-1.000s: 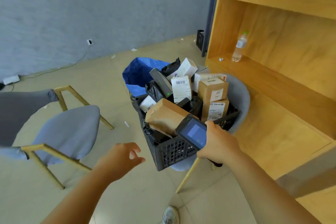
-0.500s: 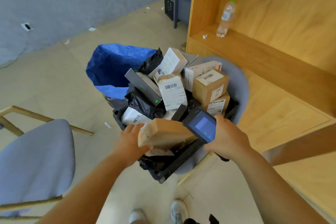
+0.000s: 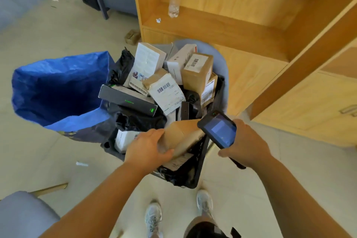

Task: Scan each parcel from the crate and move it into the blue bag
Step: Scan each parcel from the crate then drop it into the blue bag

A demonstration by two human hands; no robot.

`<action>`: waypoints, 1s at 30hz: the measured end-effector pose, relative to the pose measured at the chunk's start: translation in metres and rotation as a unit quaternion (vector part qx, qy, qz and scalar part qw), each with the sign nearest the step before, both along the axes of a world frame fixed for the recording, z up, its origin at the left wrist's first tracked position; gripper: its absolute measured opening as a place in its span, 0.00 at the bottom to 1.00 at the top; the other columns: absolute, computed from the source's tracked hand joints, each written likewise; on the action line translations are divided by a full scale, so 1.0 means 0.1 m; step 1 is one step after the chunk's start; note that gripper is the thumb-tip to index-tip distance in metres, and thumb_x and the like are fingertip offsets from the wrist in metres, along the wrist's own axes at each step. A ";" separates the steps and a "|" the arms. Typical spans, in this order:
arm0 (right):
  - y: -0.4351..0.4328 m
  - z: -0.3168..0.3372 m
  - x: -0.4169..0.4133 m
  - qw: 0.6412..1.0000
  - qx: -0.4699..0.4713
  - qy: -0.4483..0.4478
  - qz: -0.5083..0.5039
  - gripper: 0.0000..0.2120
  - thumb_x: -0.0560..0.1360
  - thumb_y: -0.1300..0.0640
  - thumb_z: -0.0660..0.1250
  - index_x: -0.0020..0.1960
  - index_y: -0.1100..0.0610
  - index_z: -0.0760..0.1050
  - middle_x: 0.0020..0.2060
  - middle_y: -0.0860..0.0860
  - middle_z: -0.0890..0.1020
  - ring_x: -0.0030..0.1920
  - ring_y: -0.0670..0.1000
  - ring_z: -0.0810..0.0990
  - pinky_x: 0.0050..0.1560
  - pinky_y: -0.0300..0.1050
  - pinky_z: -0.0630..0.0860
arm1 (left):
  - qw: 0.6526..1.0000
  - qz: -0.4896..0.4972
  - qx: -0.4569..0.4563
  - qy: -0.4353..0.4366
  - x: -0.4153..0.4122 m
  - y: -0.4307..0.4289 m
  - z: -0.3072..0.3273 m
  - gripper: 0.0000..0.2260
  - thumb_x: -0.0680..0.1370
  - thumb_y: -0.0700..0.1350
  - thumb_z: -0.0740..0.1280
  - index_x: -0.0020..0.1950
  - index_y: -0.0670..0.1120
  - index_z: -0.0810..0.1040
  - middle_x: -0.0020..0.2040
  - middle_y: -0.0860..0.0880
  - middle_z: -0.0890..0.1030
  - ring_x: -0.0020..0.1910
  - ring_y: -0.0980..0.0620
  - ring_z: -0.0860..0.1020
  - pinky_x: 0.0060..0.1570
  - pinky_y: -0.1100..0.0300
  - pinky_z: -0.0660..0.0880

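Parcel [image 3: 184, 134] (crumpled kraft) in left hand [image 3: 147, 147]

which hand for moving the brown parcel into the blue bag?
Left. The left hand grips the brown parcel, and the blue bag stands open on that side. The right hand is occupied holding the scanner.

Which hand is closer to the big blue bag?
Left. The left hand grips the brown parcel at the crate's near edge, not far from the blue bag. The right hand holds the scanner farther right, beyond the parcel.
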State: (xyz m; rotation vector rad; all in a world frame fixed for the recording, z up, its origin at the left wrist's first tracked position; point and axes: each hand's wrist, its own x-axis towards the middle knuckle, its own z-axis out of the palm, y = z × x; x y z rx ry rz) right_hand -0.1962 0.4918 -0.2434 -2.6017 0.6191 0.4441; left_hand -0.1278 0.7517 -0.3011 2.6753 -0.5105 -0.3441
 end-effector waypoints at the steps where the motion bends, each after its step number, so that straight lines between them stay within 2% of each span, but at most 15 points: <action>1: 0.05 0.01 -0.07 1.000 0.001 -0.014 -0.021 0.38 0.57 0.43 0.77 0.60 0.51 0.63 0.47 0.49 0.72 0.44 0.52 0.75 0.46 0.54 0.77 | 1.000 -0.013 -0.022 -0.011 0.03 0.04 0.06 0.33 0.70 0.65 0.67 0.71 0.51 0.68 0.63 0.53 0.74 0.60 0.51 0.71 0.55 0.57 0.71; 6: 0.22 0.09 -0.32 0.988 0.003 -0.096 -0.118 0.36 0.56 0.46 0.78 0.58 0.48 0.63 0.45 0.47 0.72 0.42 0.51 0.74 0.41 0.52 0.77 | 0.984 -0.081 -0.152 -0.048 0.14 0.30 0.58 0.27 0.67 0.56 0.74 0.63 0.50 0.75 0.53 0.56 0.76 0.54 0.51 0.69 0.53 0.57 0.69; 10: 0.36 0.17 -0.40 0.960 0.039 -0.198 -0.192 0.33 0.57 0.51 0.78 0.53 0.43 0.61 0.43 0.45 0.73 0.36 0.46 0.74 0.32 0.46 0.73 | 0.967 -0.092 -0.224 -0.080 0.29 0.53 1.04 0.25 0.66 0.48 0.77 0.61 0.49 0.78 0.53 0.57 0.76 0.54 0.53 0.69 0.51 0.62 0.66; 12: 0.41 0.22 -0.40 0.948 0.058 -0.233 -0.208 0.33 0.57 0.52 0.79 0.51 0.41 0.59 0.42 0.42 0.73 0.34 0.45 0.74 0.29 0.43 0.70 | 0.961 -0.083 -0.239 -0.114 0.38 0.63 1.19 0.24 0.66 0.47 0.78 0.61 0.50 0.78 0.51 0.60 0.75 0.52 0.56 0.66 0.50 0.63 0.65; 14: 0.44 0.27 -0.37 0.945 0.070 -0.242 -0.209 0.34 0.57 0.52 0.79 0.52 0.41 0.59 0.42 0.42 0.73 0.35 0.44 0.74 0.28 0.41 0.69 | 0.953 -0.084 -0.252 -0.147 0.43 0.70 1.29 0.23 0.65 0.53 0.74 0.59 0.50 0.78 0.51 0.59 0.74 0.51 0.59 0.64 0.51 0.60 0.64; 17: 0.48 0.28 -0.34 0.949 0.073 -0.232 -0.199 0.34 0.58 0.51 0.79 0.54 0.41 0.60 0.43 0.42 0.74 0.34 0.45 0.75 0.28 0.42 0.71 | 0.943 -0.148 -0.230 -0.187 0.41 0.72 1.31 0.24 0.65 0.55 0.66 0.58 0.48 0.79 0.52 0.54 0.77 0.51 0.68 0.64 0.51 0.59 0.63; 18: 0.50 0.27 -0.33 0.951 0.071 -0.227 -0.195 0.34 0.57 0.51 0.79 0.54 0.42 0.60 0.44 0.43 0.74 0.34 0.45 0.75 0.29 0.42 0.72 | 0.941 -0.177 -0.211 -0.198 0.38 0.72 1.28 0.23 0.65 0.54 0.66 0.58 0.48 0.79 0.52 0.52 0.78 0.52 0.66 0.65 0.51 0.58 0.64; 19: 0.52 0.26 -0.33 0.953 0.070 -0.222 -0.192 0.35 0.57 0.50 0.79 0.55 0.42 0.61 0.45 0.43 0.74 0.35 0.45 0.75 0.30 0.43 0.73 | 0.939 -0.202 -0.186 -0.208 0.35 0.72 1.22 0.23 0.66 0.53 0.68 0.58 0.47 0.80 0.53 0.50 0.79 0.52 0.60 0.66 0.49 0.57 0.66; 21: 0.54 0.22 -0.32 0.957 0.067 -0.212 -0.187 0.36 0.57 0.50 0.78 0.57 0.44 0.62 0.46 0.45 0.74 0.37 0.46 0.75 0.33 0.45 0.74 | 0.937 -0.239 -0.136 -0.217 0.30 0.72 1.09 0.23 0.63 0.49 0.78 0.58 0.48 0.82 0.54 0.48 0.81 0.46 0.47 0.71 0.43 0.54 0.71; 24: 0.55 0.18 -0.35 0.962 0.055 -0.201 -0.177 0.38 0.57 0.49 0.78 0.61 0.46 0.63 0.48 0.47 0.74 0.41 0.48 0.75 0.38 0.50 0.76 | 0.934 -0.279 -0.079 -0.211 0.22 0.76 0.92 0.28 0.57 0.47 0.83 0.57 0.52 0.83 0.54 0.51 0.82 0.42 0.45 0.74 0.39 0.52 0.75; 27: 0.58 0.13 -0.40 0.964 0.046 -0.195 -0.178 0.39 0.57 0.49 0.78 0.62 0.47 0.63 0.49 0.48 0.74 0.43 0.51 0.75 0.41 0.52 0.77 | 0.923 -0.305 -0.045 -0.229 0.09 0.81 0.75 0.28 0.56 0.51 0.82 0.54 0.56 0.82 0.52 0.55 0.81 0.47 0.49 0.70 0.42 0.50 0.71; 30: 0.63 0.08 -0.45 0.965 0.048 -0.181 -0.182 0.39 0.57 0.49 0.79 0.62 0.48 0.63 0.49 0.48 0.74 0.45 0.52 0.75 0.44 0.54 0.77 | 0.917 -0.330 -0.003 -0.223 -0.10 0.83 0.52 0.27 0.55 0.49 0.83 0.51 0.59 0.82 0.51 0.58 0.80 0.50 0.50 0.67 0.45 0.49 0.70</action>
